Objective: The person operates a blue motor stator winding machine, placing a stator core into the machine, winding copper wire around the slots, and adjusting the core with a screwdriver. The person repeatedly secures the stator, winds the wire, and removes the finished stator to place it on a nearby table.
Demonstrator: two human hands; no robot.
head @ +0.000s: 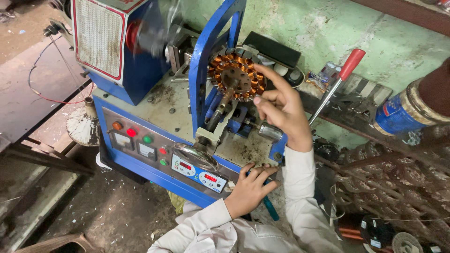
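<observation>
Fingertips of right hand (pixel 281 105) touching the rim of one copper-wound stator (pixel 236 77), index extended, other fingers curled, nothing clasped; stator clamped upright on blue winding machine (pixel 140 154); left hand (pixel 248 189) resting on the machine's front edge over one teal-handled tool (pixel 270 208), grasp unclear; one red-handled lever (pixel 335 84) alongside; two digital readouts; blurred spinning parts nearby could likely snag a finger or sleeve.
</observation>
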